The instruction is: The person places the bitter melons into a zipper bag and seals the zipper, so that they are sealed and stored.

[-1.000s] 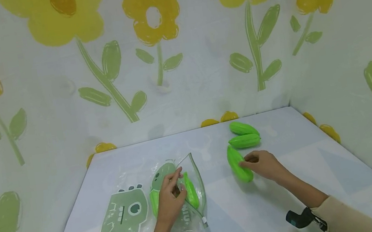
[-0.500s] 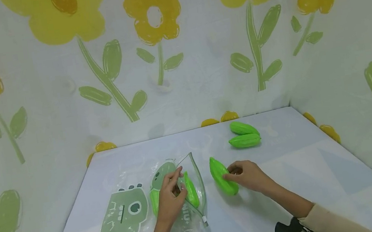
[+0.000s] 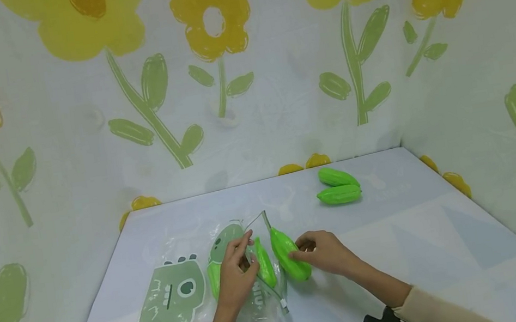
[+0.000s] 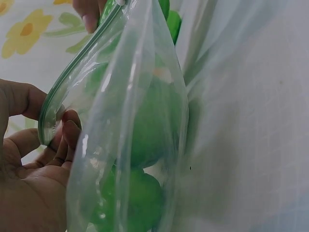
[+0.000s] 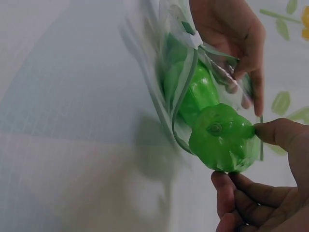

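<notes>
My left hand pinches the zip edge of a clear zip bag with a green cartoon print, holding its mouth open. Inside the bag show green ridged gourds, one gourd right of the hand and another gourd partly behind the print. My right hand grips a further green ridged gourd between thumb and fingers. In the right wrist view this held gourd is at the bag's open mouth, its blunt end toward the camera. A white slider sits on the zip.
A second zip bag with a one-eyed green cartoon lies flat at the left. Two more green gourds lie close together at the back right of the pale table. Flower-printed cloth walls stand behind and at the sides.
My right hand has carried the gourd leftward from beside the other two to the bag's mouth. My left hand has stayed in place on the bag.
</notes>
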Motion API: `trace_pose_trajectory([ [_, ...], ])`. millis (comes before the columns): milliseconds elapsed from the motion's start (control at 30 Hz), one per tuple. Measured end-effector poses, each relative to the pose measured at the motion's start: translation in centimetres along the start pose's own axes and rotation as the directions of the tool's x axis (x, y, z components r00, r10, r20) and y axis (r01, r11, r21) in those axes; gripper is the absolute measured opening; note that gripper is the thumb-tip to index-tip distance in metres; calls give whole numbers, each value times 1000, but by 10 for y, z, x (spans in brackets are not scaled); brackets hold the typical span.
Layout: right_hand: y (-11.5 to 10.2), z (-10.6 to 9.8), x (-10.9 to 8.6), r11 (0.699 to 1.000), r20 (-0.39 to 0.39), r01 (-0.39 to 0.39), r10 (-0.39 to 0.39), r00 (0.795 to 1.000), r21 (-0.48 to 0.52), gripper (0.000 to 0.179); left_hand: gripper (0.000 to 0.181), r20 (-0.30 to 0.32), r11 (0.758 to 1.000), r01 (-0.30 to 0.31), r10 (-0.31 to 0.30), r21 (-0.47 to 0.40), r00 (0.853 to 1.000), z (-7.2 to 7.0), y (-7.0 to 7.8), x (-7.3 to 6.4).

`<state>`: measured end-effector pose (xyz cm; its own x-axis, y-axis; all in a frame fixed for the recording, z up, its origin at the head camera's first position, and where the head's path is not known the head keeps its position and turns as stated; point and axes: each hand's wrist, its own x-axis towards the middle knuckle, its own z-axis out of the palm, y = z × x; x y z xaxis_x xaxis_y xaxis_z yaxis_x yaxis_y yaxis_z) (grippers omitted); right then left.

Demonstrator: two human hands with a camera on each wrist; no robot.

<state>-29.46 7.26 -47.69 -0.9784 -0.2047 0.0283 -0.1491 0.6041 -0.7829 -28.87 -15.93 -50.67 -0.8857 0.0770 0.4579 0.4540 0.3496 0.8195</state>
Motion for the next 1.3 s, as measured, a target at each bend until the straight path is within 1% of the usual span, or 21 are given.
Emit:
trace_pose_trajectory([
  [267,-2,18,5,1000,12,-24,24,1000,-2,41,55,6,1000,-3,3,2,1000,0,1,-1],
  [400,-2,22,7,999,9,-35,35,999,-13,45,55,9,1000,-1,1,5,1000,0,2,0],
  [600,-4,28,10,1000,2,-26,26,1000,-10,46,56,8,1000,6,-6,7,1000,-1,4,1],
  [900,-11,39,15,999,8,-31,30,1000,17,47,58,-3,1000,-13,13,-19,1000,-1,1,0],
  [1067,-13,43,15,999,2,-33,33,999,26,48,56,-13,998,-43,42,-51,999,0,0,0],
  [1200,-15,46,16,999,-3,-25,25,1000,30,46,56,-21,998,-46,45,-33,999,0,7,0],
  [1300,-16,48,16,999,-8,-15,15,1000,33,45,55,-23,999,-42,42,-14,999,-3,21,0],
])
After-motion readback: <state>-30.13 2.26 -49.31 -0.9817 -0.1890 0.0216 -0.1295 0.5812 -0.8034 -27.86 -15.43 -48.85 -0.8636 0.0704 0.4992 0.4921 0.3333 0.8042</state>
